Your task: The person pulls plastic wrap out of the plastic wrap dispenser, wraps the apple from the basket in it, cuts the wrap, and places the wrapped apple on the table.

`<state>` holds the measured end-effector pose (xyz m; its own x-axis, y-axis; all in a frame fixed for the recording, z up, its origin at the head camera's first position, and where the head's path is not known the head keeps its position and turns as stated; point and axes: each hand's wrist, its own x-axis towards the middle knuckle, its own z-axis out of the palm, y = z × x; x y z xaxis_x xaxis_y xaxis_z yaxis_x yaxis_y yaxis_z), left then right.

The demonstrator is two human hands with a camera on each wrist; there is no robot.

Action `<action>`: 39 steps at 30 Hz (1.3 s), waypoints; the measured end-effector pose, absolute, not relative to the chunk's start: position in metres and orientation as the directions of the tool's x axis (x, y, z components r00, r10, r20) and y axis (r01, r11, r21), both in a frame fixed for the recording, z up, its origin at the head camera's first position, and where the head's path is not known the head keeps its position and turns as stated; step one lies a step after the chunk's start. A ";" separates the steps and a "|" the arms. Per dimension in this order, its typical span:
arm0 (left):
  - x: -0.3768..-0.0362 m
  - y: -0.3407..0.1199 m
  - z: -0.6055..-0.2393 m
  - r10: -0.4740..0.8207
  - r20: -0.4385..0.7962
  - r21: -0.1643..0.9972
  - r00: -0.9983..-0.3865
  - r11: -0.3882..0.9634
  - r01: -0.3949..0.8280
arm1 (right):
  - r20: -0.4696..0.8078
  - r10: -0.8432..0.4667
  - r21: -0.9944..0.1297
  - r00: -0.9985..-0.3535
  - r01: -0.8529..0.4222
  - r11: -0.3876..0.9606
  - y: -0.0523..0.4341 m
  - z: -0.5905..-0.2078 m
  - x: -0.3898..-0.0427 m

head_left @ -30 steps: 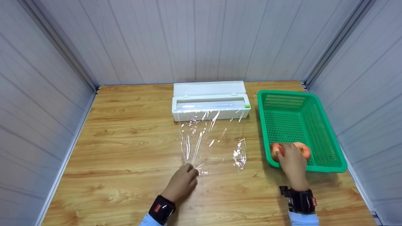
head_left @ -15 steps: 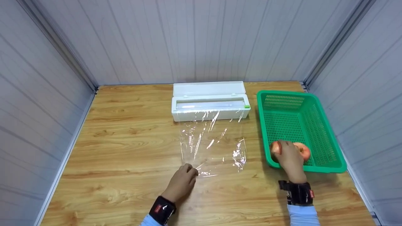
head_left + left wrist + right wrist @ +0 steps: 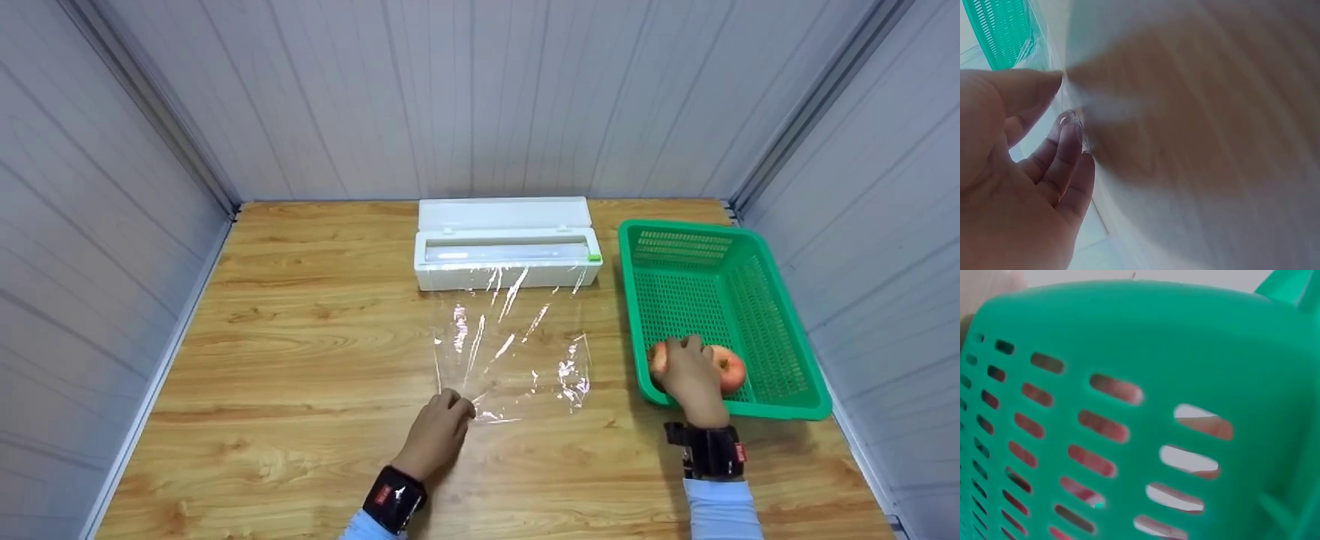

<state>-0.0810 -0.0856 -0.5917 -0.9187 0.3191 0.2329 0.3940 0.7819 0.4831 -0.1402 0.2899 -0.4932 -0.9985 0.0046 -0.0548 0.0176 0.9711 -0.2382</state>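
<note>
My left hand point(image 3: 435, 435) is at the near left corner of a sheet of clear cling film point(image 3: 510, 352), its curled fingertips holding the film down at the table. In the left wrist view, crinkled film clings to the fingertips point(image 3: 1074, 121), with the thumb a little apart. The sheet runs out of a white cling film box point(image 3: 510, 277) with its lid up. My right hand point(image 3: 694, 379) is in the green basket point(image 3: 634, 315), over and between a left apple point(image 3: 657, 360) and a right apple point(image 3: 729, 370). Its grip is hidden; the basket wall fills the right wrist view.
A wooden table point(image 3: 300, 337) carries everything, enclosed by grey panel walls point(image 3: 510, 97) at the back and both sides. The box stands near the back wall. The basket's raised rim point(image 3: 780, 409) is below my right hand's path, at the right.
My right hand has shifted slightly, its thumb no longer showing on the left apple, which sits a little lower than half a second ago. The left hand stays at the film's corner.
</note>
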 end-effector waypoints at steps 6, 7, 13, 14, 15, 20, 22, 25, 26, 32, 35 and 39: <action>-0.082 -0.085 -0.592 0.311 0.285 0.480 -0.907 0.773 0.416 | -0.060 0.020 -0.284 -0.998 0.036 0.958 0.289 -0.495 -0.140; -0.082 -0.084 -0.592 0.308 0.290 0.482 -0.906 0.771 0.416 | -0.065 0.023 -0.290 -0.998 0.041 0.956 0.289 -0.495 -0.140; -0.083 -0.082 -0.586 0.305 0.224 0.504 -0.926 0.777 0.378 | -0.014 0.039 -0.289 -0.999 0.042 0.956 0.286 -0.498 -0.140; -0.083 -0.082 -0.585 0.308 0.208 0.506 -0.928 0.778 0.371 | 0.033 0.033 -0.283 -0.999 0.022 0.959 0.285 -0.499 -0.139; -0.084 -0.083 -0.584 0.310 0.191 0.507 -0.931 0.781 0.364 | 0.082 0.028 -0.279 -0.996 0.004 0.960 0.285 -0.500 -0.137; -0.087 -0.083 -0.582 0.311 0.126 0.516 -0.942 0.790 0.330 | 0.235 0.026 -0.302 -0.972 -0.048 0.952 0.284 -0.495 -0.130; -0.088 -0.082 -0.582 0.307 0.122 0.515 -0.944 0.793 0.325 | 0.221 0.046 -0.340 -0.974 -0.033 0.940 0.285 -0.488 -0.127; -0.089 -0.082 -0.583 0.298 0.128 0.509 -0.946 0.799 0.321 | 0.202 0.076 -0.368 -0.976 -0.003 0.930 0.284 -0.475 -0.122; -0.089 -0.082 -0.584 0.296 0.131 0.508 -0.946 0.800 0.321 | 0.201 0.084 -0.372 -0.976 0.003 0.928 0.284 -0.471 -0.119; -0.089 -0.082 -0.586 0.295 0.158 0.506 -0.942 0.795 0.334 | 0.196 0.131 -0.402 -0.972 0.042 0.915 0.273 -0.440 -0.101; -0.088 -0.081 -0.586 0.297 0.185 0.499 -0.937 0.793 0.349 | 0.220 0.132 -0.432 -0.967 0.025 0.901 0.264 -0.428 -0.092; -0.088 -0.080 -0.587 0.287 0.201 0.495 -0.937 0.795 0.350 | 0.288 0.086 -0.438 -0.954 -0.051 0.898 0.252 -0.420 -0.083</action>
